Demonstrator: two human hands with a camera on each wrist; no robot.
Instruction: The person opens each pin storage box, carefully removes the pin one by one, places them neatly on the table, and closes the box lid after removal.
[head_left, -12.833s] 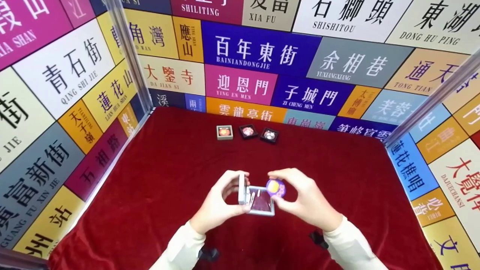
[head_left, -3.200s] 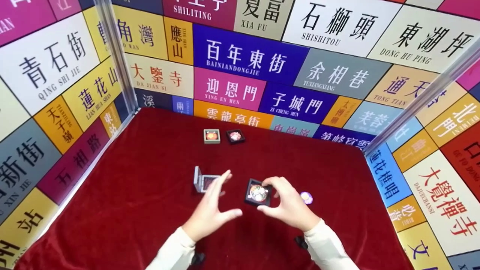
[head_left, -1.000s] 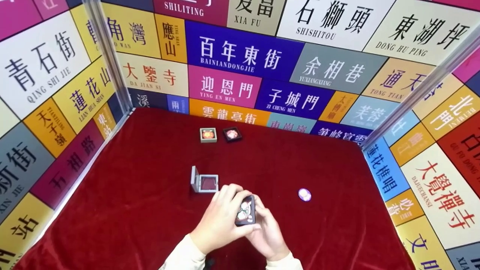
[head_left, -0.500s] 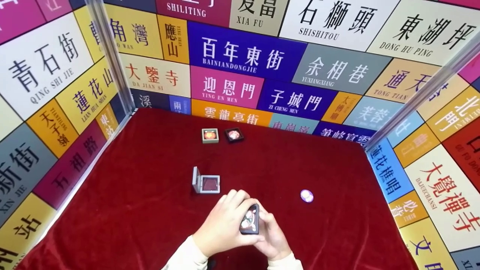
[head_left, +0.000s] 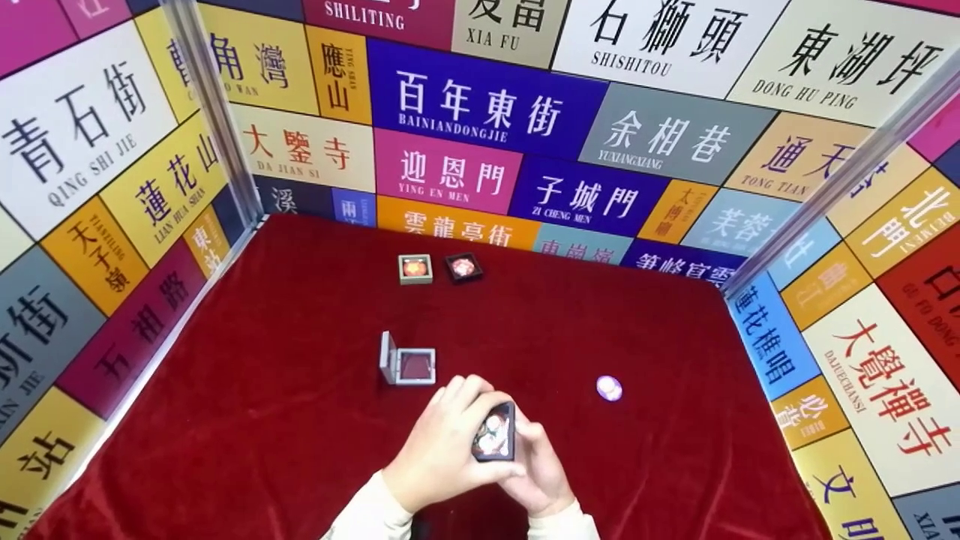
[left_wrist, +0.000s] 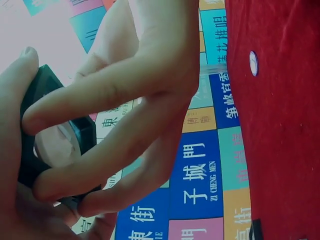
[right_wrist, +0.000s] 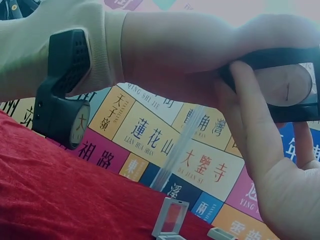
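Both hands hold a small black square case (head_left: 496,435), tilted above the cloth. A pale, round, patterned piece shows through its face. My left hand (head_left: 442,450) curls round the case's left side, thumb along the bottom edge. The right hand (head_left: 541,471) grips it from the right and behind, its fingers partly hidden. In the right wrist view the case (right_wrist: 287,85) shows a round disc in a window. Left of and beyond the hands, an opened grey case (head_left: 412,366) lies with its lid upright. A purple-rimmed round disc (head_left: 609,388) lies to the right.
Toward the back stand a pale-framed case (head_left: 415,268) with an orange piece and a dark-framed case (head_left: 464,267) with a pink one. Dark red velvet cloth (head_left: 285,420) covers the table. Panels of coloured signs (head_left: 487,97) wall in the back and sides.
Earlier the hands held the grey case and purple disc; both now lie on the cloth. The black case has come from the back row into both hands. Over the last second it moves only slightly.
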